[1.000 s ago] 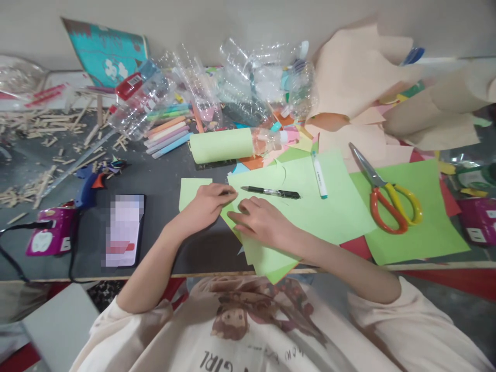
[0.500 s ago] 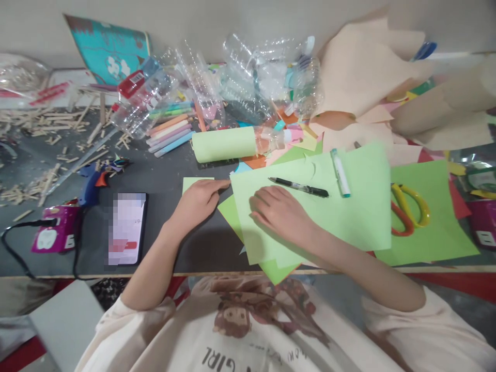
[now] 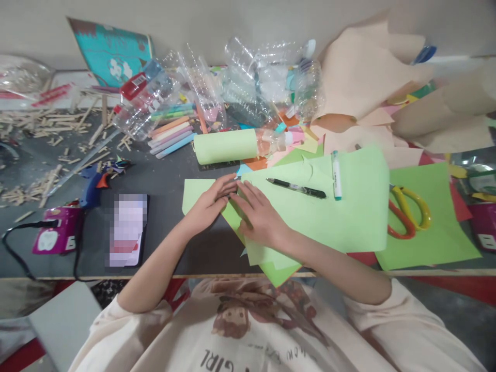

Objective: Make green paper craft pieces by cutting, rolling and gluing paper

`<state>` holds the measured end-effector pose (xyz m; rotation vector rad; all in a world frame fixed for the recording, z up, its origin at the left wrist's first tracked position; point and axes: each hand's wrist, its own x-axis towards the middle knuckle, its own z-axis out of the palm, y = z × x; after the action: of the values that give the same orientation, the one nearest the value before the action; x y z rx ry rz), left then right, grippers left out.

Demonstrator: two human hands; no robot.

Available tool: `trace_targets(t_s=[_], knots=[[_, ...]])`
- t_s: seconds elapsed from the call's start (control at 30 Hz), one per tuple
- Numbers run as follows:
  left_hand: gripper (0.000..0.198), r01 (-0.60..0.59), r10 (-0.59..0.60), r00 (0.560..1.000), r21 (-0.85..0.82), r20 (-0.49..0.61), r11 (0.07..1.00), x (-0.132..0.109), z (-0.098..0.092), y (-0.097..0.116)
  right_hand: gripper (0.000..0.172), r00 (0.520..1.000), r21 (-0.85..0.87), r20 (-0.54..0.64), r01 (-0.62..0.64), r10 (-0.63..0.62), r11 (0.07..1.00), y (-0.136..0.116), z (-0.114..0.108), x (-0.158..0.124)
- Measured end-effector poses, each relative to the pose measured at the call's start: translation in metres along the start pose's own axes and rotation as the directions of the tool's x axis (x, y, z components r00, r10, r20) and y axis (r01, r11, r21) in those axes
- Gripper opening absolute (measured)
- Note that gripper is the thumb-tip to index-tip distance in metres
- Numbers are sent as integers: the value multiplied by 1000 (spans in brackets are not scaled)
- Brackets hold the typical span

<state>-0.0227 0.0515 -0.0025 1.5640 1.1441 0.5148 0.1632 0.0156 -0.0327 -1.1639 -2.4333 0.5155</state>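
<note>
My left hand (image 3: 209, 206) reaches to the left edge of a light green paper sheet (image 3: 349, 217), its fingers stretched out and thumb apart. My right hand (image 3: 263, 214) lies over the same sheet with fingers extended and spread, its fingertips close to those of my left hand. Whether the fingertips pinch the paper edge is hard to see. A black pen (image 3: 296, 188) and a white marker with teal ends (image 3: 337, 175) rest on the sheet. Brighter green paper (image 3: 277, 274) sticks out below it. A small light green piece (image 3: 194, 190) lies partly under my left hand.
Behind the sheet lies a bottle wrapped in green paper (image 3: 227, 146). Scissors (image 3: 414, 209) are at the right, a phone (image 3: 127, 230) and glue gun (image 3: 91, 186) at the left. Clear plastic bottles (image 3: 248, 77), wooden sticks (image 3: 50, 121) and brown paper (image 3: 352, 72) fill the back.
My right hand has moved left and up the sheet, its fingers now spread beside my left hand. My left hand has shifted slightly right. The sheet and pen have moved slightly.
</note>
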Motion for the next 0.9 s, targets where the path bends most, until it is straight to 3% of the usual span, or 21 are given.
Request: trace_targets(t_s=[0.1, 0.23, 0.3, 0.37, 0.5, 0.6, 0.7, 0.8, 0.9], knots=[[58, -4, -1, 999, -111, -40, 994, 0, 9, -6, 44, 981, -70, -147, 113, -123, 991, 3, -7, 0], [66, -73, 80, 982, -51, 171, 996, -7, 21, -7, 26, 912, -193, -298, 233, -283, 953, 3, -25, -3], [68, -181, 162, 944, 42, 286, 983, -12, 28, -2, 27, 925, -207, -298, 179, -236, 962, 0, -43, -6], [67, -325, 267, 894, 113, 359, 939, -16, 38, 5, 29, 964, -208, -247, 45, -97, 977, -4, -65, -9], [59, -565, 378, 797, 358, 471, 743, -15, 71, 12, 34, 988, -236, -127, -114, 86, 965, -8, -93, -7], [51, -671, 394, 728, 465, 561, 578, -14, 96, 9, 32, 992, -51, 72, -99, 102, 994, -2, -84, 7], [54, -749, 418, 656, 478, 628, 458, -18, 108, 11, 33, 962, 103, 263, 44, -70, 994, 14, -56, 21], [49, -781, 444, 624, 490, 644, 387, -26, 101, 21, 39, 975, -12, 217, 46, -42, 999, 28, -31, 26], [45, -793, 519, 609, 443, 600, 419, -36, 78, 25, 39, 989, -73, 136, 60, -50, 996, 34, -21, 23]])
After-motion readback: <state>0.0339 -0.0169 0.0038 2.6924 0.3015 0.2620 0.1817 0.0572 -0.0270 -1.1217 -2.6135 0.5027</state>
